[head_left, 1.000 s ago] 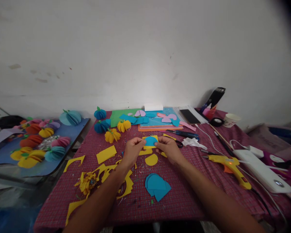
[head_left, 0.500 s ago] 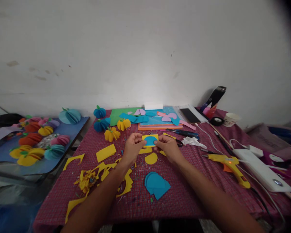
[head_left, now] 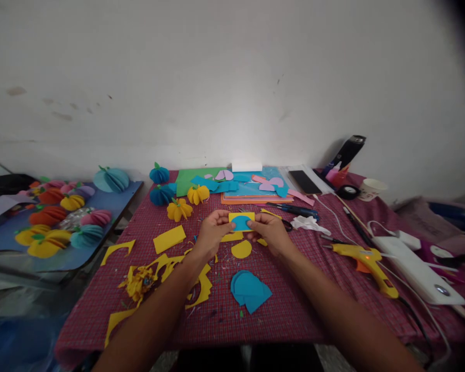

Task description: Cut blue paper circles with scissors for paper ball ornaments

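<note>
Both hands have drifted slightly up and away from the body since the earlier frame, the grip unchanged. Left hand (head_left: 213, 231) pinches the left edge of a small yellow paper rectangle (head_left: 242, 216); right hand (head_left: 270, 229) pinches its right edge, fingers closed on it. A blue paper half-circle (head_left: 241, 223) lies against the rectangle's face. Both pieces are held above the desk (head_left: 294, 305), over its red checked cloth. Below them lies a yellow paper semicircle (head_left: 242, 249), nearer still a stack of blue paper circles (head_left: 250, 291). A yellow glue gun (head_left: 366, 261) rests well to the right.

2 hands (head_left: 213, 231), 1 glue gun (head_left: 368, 263), 1 paper cup (head_left: 372, 189)
</note>
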Demonstrator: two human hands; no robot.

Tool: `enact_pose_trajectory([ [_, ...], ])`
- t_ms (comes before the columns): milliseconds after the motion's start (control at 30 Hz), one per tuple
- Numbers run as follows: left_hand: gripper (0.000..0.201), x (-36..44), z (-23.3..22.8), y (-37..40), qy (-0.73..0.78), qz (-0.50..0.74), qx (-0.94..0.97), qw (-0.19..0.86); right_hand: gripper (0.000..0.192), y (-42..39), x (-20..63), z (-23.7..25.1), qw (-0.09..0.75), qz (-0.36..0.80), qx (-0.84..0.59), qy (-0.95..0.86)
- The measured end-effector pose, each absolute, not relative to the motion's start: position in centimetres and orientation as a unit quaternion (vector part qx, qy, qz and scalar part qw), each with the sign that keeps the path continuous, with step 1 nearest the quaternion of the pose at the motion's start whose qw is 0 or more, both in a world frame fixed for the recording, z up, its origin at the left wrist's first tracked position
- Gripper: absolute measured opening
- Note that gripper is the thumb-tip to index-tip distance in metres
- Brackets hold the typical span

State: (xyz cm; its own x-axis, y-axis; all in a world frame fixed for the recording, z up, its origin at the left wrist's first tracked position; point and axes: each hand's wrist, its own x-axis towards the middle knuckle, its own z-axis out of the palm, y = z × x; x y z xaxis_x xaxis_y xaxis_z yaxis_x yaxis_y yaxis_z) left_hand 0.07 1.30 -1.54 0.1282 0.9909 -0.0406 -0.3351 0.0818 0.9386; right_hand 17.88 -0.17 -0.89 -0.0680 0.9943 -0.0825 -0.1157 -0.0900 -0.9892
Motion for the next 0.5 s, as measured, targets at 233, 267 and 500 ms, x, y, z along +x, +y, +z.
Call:
enact_pose_trajectory([
  [233,0.04,0.06,-1.66,1.37,0.391,0.536,0.42,0.62,0.027,-0.13,17.94,-1.09,0.49,0.558,-0.477,-0.47],
  [267,0.039,0.06,-1.69,1.39,0.392,0.535,0.42,0.619,0.027,-0.12,17.92,-1.09,0.49,0.556,-0.478,-0.471],
  [500,0.038,0.12,-1.75,1.48,0.401,0.535,0.42,0.614,0.027,-0.19,17.72,-0.89,0.493,0.555,-0.473,-0.475],
])
